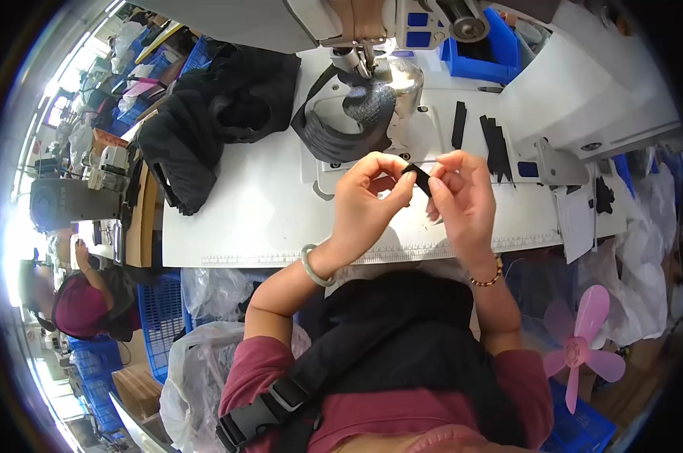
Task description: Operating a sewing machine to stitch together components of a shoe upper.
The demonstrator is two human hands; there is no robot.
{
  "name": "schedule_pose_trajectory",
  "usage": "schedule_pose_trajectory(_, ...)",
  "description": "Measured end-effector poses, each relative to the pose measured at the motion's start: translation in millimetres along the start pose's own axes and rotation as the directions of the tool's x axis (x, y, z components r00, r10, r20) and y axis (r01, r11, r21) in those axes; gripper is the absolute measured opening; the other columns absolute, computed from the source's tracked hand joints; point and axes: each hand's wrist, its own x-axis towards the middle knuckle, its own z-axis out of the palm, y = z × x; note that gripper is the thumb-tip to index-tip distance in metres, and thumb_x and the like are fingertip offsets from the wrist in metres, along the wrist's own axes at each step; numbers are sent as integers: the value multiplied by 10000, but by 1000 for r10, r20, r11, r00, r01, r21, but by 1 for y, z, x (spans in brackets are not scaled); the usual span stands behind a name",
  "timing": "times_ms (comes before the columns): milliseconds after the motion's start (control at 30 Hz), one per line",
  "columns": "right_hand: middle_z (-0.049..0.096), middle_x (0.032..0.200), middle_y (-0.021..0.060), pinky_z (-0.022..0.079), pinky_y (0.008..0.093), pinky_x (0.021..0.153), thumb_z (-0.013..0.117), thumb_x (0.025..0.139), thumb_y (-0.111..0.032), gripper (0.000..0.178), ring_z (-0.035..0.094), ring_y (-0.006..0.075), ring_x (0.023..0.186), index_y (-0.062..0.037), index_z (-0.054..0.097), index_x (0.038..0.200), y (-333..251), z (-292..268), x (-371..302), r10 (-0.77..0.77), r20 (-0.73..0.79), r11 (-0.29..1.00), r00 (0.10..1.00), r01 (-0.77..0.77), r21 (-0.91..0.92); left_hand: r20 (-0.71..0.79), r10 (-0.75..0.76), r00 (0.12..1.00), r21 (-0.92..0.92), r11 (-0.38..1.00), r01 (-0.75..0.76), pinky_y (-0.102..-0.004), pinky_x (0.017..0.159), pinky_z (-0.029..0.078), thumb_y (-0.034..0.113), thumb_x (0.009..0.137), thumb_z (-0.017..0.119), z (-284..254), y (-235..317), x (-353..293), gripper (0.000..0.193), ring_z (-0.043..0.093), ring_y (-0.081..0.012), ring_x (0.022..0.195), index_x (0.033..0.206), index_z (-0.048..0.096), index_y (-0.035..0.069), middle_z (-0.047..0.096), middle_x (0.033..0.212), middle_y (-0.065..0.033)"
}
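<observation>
Between both hands, above the front of the white sewing table (243, 226), is a short black fabric strip (418, 180). My left hand (368, 200) pinches its left end between thumb and forefinger. The fingers of my right hand (462, 200) close on its other end. Just beyond them a dark grey fabric piece (349, 124), curved into a loop, lies under the head of the sewing machine (360, 60). To the right of the machine bed rest a single black strip (459, 124) and a bunch of black strips (496, 149).
Black garments (236, 98) are heaped at the table's left. A blue bin (481, 64) stands at the back right. Below the right edge is a pink fan (576, 352). A blue crate (159, 325) and plastic bags (194, 377) sit at lower left, near another person (84, 302).
</observation>
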Motion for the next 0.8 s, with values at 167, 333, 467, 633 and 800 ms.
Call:
schedule_pose_trajectory(167, 568, 924, 45, 446, 195, 574, 681, 814, -7, 372, 550, 65, 653, -42, 555, 1163, -25, -5, 11, -138, 220, 859, 966, 227, -459, 23, -93, 995, -81, 992, 95, -205, 563, 497, 40, 876, 613, -10, 12, -5, 102, 559, -72, 671, 919, 537, -12, 570, 860, -39)
schedule_pose_trajectory(333, 593, 903, 56, 468, 228, 539, 726, 786, -65, 310, 562, 106, 625, -45, 608, 1072, -28, -3, 16, -252, 290, 672, 923, 383, -634, 54, -134, 989, -103, 985, 139, -202, 542, 492, 60, 886, 600, -12, 12, -4, 104, 553, -70, 661, 917, 535, -16, 570, 849, -43)
schedule_pose_trajectory(467, 589, 888, 57, 496, 273, 538, 718, 797, -119, 272, 599, 168, 644, -48, 610, 1036, -30, -9, 20, -311, 384, 570, 869, 495, -656, 194, -208, 959, 2, 977, 212, -200, 533, 490, 66, 884, 605, -23, 24, 3, 108, 553, -65, 643, 920, 552, -21, 572, 812, -35)
schedule_pose_trajectory(633, 590, 884, 49, 496, 271, 525, 729, 784, -120, 288, 597, 168, 615, -47, 615, 1037, -34, -14, 26, -340, 486, 489, 805, 593, -640, 320, -309, 895, 165, 949, 269, -201, 516, 458, 43, 895, 585, -29, 43, 15, 74, 560, -83, 603, 911, 570, -27, 585, 744, -52)
schedule_pose_trajectory(800, 591, 900, 50, 493, 262, 520, 734, 785, -136, 325, 594, 158, 595, -46, 604, 1069, -38, -12, 36, -364, 521, 460, 772, 635, -620, 322, -269, 908, 189, 958, 217, -192, 490, 441, 34, 882, 598, -28, 57, 22, 63, 557, -80, 584, 878, 581, -26, 586, 722, -53)
